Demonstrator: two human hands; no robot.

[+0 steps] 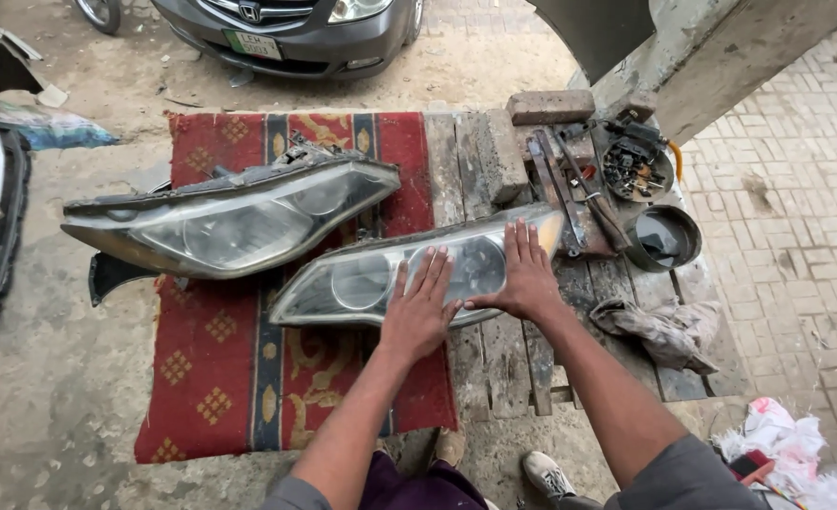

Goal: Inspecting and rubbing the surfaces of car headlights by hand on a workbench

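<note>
Both hands lie flat, fingers spread, palms down on the clear lens of the nearer headlight [381, 279]; neither grips anything. The left hand [420, 310] presses near the lens middle, the right hand [526, 276] just beside it toward the amber end.

The headlight rests across a red patterned rug [225, 378] and the bare planks of a low wooden bench [508, 354], outdoors on dusty concrete (brick paving to the right). Its long axis runs left to right, rising slightly toward the right end.

A second headlight [234, 217] lies just behind it, overhanging the rug's left edge. Right of the hands are a round tin [662, 238], rusty tools [570, 189], a brick [551, 106] and a grey rag [659, 331]. A grey car [291, 33] stands beyond.
</note>
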